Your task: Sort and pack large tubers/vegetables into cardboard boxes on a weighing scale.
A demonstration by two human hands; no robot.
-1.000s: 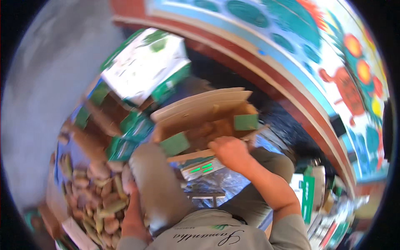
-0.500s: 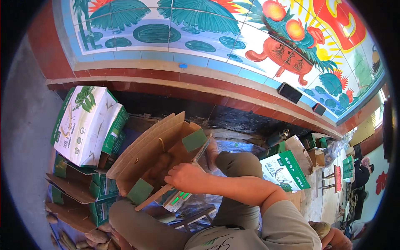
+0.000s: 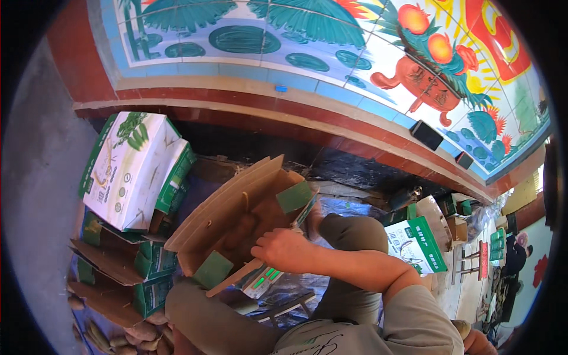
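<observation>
Veg [image 3: 127,341] btm L, open ctns [image 3: 155,259] above it, wht/grn carton [image 3: 127,171] next up. My L hand hidden, can't tell grip. Open brn box [image 3: 228,198] in front, brn lumps [image 3: 247,225] inside, grn-lit scale [image 3: 260,284] by near edge. My R hand [image 3: 281,249] curled closed on box's near rim. Another carton [image 3: 419,244] R.

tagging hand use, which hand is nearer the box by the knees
Right: the right hand is at the near edge of the box; the left hand isn't visible, so its place can't be told.
</observation>
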